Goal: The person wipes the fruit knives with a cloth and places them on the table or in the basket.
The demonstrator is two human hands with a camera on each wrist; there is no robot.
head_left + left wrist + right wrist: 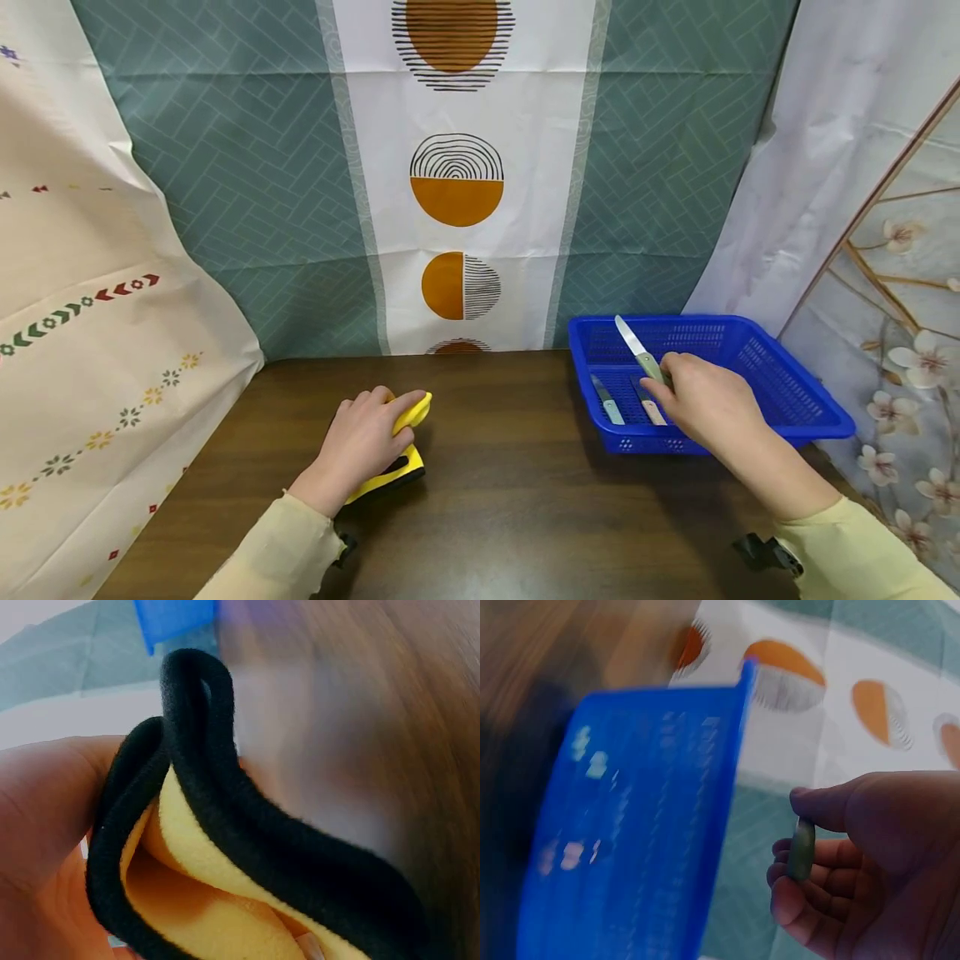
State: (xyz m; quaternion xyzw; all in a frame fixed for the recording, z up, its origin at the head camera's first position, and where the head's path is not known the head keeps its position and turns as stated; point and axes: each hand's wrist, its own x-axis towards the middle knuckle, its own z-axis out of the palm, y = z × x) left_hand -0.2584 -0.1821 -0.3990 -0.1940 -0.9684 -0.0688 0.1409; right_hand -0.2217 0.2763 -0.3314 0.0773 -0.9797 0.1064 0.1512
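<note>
In the head view my left hand [358, 440] grips a bunched yellow cloth [412, 414] with a black border, low over the table. The left wrist view shows the folds of this cloth [199, 825] between thumb and fingers. My right hand [708, 398] pinches a knife [648, 363] by its green handle, the blade tilted up and to the left. It is above a blue plastic basket [645, 443]. Inside lie a knife with a light blue handle [612, 411] and another with a pink handle [652, 411].
The dark wooden table [495, 492] stretches between the two hands. Behind it hangs a green and white patterned cloth [285, 217]. Patterned drapes stand along the left [97, 333] and right [900, 350] sides, the basket being close to the right one.
</note>
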